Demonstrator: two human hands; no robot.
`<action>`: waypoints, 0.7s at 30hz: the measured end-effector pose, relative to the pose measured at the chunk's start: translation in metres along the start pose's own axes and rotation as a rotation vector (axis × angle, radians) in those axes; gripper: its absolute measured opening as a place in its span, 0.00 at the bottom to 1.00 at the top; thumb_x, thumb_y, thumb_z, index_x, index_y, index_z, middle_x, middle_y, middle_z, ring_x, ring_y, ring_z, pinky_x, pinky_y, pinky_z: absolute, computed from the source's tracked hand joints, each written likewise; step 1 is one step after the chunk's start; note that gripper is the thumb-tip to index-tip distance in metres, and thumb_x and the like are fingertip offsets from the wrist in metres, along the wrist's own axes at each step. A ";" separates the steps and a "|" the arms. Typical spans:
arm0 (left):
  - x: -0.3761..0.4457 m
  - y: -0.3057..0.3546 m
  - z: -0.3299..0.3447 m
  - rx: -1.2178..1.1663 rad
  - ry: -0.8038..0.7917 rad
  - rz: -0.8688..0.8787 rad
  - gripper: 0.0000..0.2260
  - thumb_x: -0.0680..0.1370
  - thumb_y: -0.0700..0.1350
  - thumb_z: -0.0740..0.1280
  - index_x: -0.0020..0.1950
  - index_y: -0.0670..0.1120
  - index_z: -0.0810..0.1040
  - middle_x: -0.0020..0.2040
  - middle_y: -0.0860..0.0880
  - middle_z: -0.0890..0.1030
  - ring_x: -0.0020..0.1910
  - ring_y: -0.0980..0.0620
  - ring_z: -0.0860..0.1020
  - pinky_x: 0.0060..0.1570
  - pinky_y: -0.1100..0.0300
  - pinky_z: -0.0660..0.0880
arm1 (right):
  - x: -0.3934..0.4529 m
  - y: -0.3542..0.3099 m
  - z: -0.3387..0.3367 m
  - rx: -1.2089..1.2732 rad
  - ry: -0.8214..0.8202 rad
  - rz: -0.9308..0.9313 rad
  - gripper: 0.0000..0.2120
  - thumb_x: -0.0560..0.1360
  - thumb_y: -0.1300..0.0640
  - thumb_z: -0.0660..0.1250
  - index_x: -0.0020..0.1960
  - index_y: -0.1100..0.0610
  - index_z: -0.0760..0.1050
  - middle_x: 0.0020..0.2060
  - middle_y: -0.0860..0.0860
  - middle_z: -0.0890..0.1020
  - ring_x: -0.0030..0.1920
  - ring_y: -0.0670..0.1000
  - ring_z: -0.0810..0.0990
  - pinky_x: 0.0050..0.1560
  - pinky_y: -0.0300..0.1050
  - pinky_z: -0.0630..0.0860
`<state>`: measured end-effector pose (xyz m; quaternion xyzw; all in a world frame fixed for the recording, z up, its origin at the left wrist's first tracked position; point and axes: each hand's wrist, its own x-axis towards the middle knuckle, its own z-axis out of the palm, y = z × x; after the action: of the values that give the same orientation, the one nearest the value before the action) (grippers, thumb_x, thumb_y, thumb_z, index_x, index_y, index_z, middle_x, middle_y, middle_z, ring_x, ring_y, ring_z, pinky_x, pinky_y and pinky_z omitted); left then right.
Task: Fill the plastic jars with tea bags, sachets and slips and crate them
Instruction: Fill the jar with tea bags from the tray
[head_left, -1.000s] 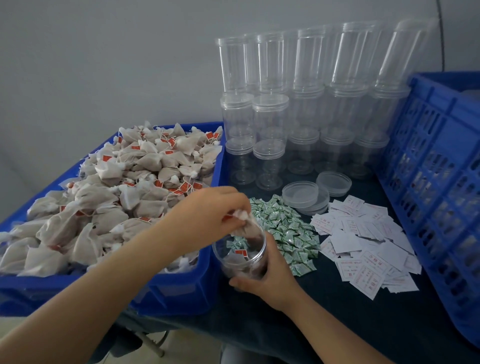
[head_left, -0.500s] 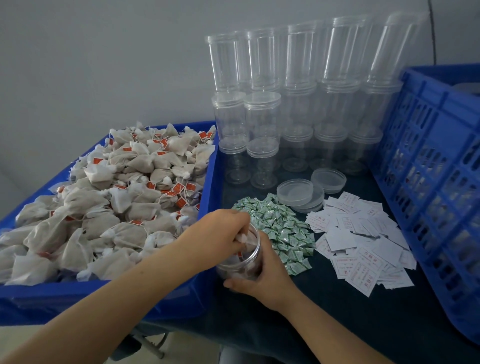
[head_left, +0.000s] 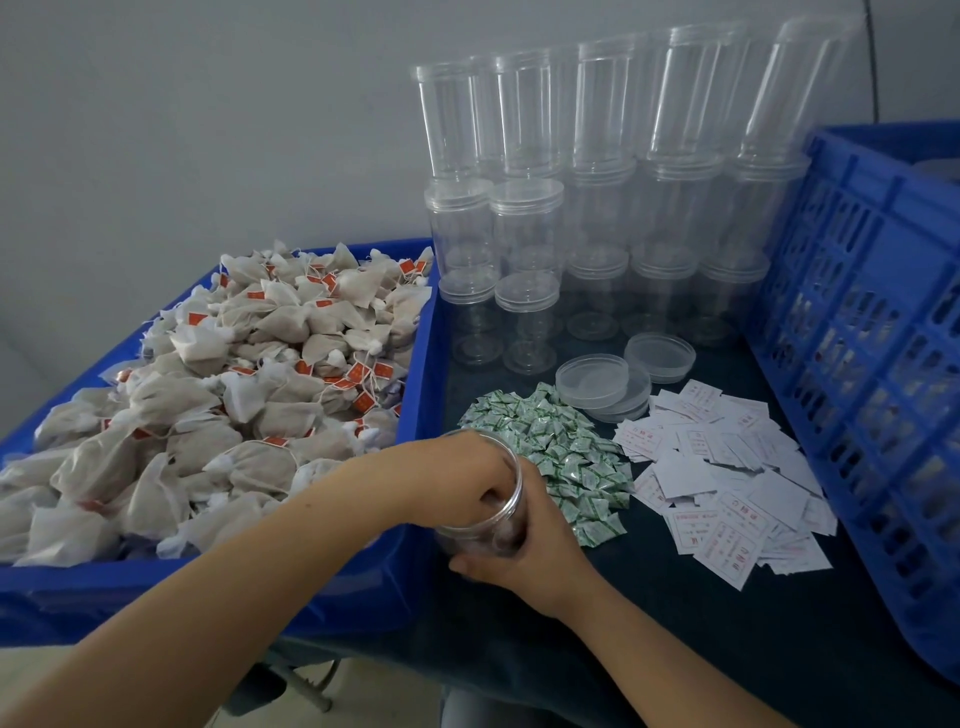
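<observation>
The jar (head_left: 480, 499) stands at the table's (head_left: 675, 649) near edge, against the tea-bag bin's (head_left: 415, 364) right wall. The right hand (head_left: 530, 551) grasps it around the side; the left hand (head_left: 462, 478) has its fingers curled down inside, and whether they still pinch a bag cannot be told. To pack well, she should press bags flat to the bottom while the right hand steadies the jar, leaving room for a sachet (head_left: 561, 457) and slip (head_left: 727, 483). A second ago the left hand held a bag at the rim; now it reaches deeper.

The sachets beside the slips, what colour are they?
The sachets are white with green print, seen in the head view.
</observation>
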<state>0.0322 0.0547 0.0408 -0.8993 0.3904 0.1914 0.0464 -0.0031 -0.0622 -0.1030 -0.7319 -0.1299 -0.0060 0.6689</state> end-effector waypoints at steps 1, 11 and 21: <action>0.001 0.000 -0.001 0.009 -0.035 0.008 0.10 0.80 0.42 0.60 0.54 0.42 0.80 0.48 0.47 0.79 0.41 0.54 0.71 0.34 0.67 0.64 | 0.000 0.000 0.000 0.008 -0.004 0.002 0.44 0.56 0.49 0.85 0.64 0.30 0.66 0.62 0.41 0.79 0.62 0.46 0.80 0.60 0.56 0.80; 0.010 0.004 -0.009 0.015 -0.232 -0.071 0.11 0.81 0.44 0.59 0.59 0.43 0.77 0.45 0.52 0.73 0.38 0.56 0.69 0.39 0.66 0.64 | -0.001 -0.002 0.001 0.047 -0.009 0.021 0.45 0.55 0.49 0.84 0.65 0.31 0.66 0.62 0.38 0.78 0.63 0.46 0.80 0.58 0.58 0.81; 0.000 0.016 -0.026 -0.021 -0.404 -0.117 0.16 0.82 0.49 0.58 0.65 0.44 0.75 0.61 0.46 0.76 0.56 0.50 0.74 0.54 0.58 0.67 | -0.002 -0.008 0.001 0.038 -0.012 0.019 0.43 0.55 0.47 0.84 0.62 0.25 0.66 0.60 0.35 0.79 0.60 0.44 0.81 0.58 0.56 0.82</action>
<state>0.0286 0.0374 0.0658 -0.8642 0.3183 0.3690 0.1255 -0.0070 -0.0607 -0.0957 -0.7201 -0.1270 0.0071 0.6821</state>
